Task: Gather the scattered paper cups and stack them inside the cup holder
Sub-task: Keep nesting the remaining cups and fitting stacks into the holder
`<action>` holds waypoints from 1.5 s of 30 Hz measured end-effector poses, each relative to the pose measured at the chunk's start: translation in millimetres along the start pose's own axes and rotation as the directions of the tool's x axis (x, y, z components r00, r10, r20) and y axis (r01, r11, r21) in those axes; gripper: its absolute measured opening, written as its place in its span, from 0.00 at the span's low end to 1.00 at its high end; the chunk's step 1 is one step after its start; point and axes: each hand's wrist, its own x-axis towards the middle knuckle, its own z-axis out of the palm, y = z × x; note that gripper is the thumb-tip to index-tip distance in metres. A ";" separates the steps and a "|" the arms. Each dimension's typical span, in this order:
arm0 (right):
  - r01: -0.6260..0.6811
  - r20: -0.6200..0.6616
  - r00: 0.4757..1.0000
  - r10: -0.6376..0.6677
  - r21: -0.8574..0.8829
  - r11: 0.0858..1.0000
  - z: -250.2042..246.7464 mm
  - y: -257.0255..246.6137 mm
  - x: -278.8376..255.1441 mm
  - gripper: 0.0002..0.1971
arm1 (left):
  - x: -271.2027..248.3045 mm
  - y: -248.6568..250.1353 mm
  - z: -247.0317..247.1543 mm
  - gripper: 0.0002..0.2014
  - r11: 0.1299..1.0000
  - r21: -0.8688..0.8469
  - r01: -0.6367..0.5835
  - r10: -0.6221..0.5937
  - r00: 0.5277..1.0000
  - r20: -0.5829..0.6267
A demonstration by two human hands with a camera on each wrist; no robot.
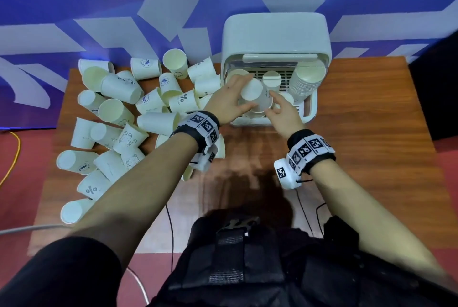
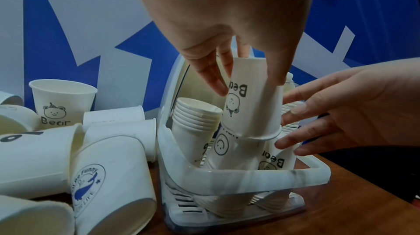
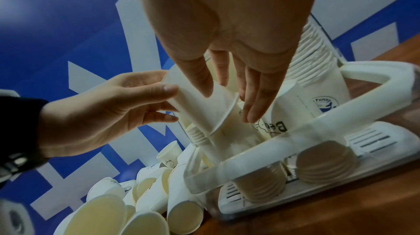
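My left hand (image 1: 241, 92) grips an upside-down white paper cup (image 1: 255, 94) marked "Bear" (image 2: 252, 106), thumb on one side and fingers on the other. The cup sits over the top of an inverted stack (image 2: 227, 149) inside the white cup holder (image 1: 275, 31). My right hand (image 1: 271, 102) is beside it on the right, its straight fingers (image 2: 288, 122) touching the cup near its rim. In the right wrist view the cup (image 3: 200, 111) leans between both hands. Several loose cups (image 1: 119, 113) lie scattered over the left half of the table.
The holder also carries a tall stack (image 1: 306, 83) at its right and shorter stacks (image 2: 195, 118) behind. The wooden table (image 1: 371, 133) is bare at the right and front. A black object (image 1: 433, 88) stands at the right edge. Cables (image 1: 171, 232) hang at the front.
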 end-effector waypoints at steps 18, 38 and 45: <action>-0.050 -0.135 0.989 0.063 0.095 0.994 -37.5 25.9 9.9 0.19 | 9.8 18.5 2.7 0.29 0.999 -0.016 -0.051 0.050 0.996 -0.077; 0.005 -0.168 0.986 0.019 0.144 0.990 -48.4 30.6 8.8 0.22 | 34.8 48.5 23.7 0.30 0.981 -0.147 -0.124 0.111 0.989 -0.092; 0.015 -0.233 0.972 0.016 0.131 0.991 -50.8 34.9 14.8 0.23 | 36.8 49.2 31.1 0.32 0.986 -0.134 -0.102 0.095 0.994 -0.059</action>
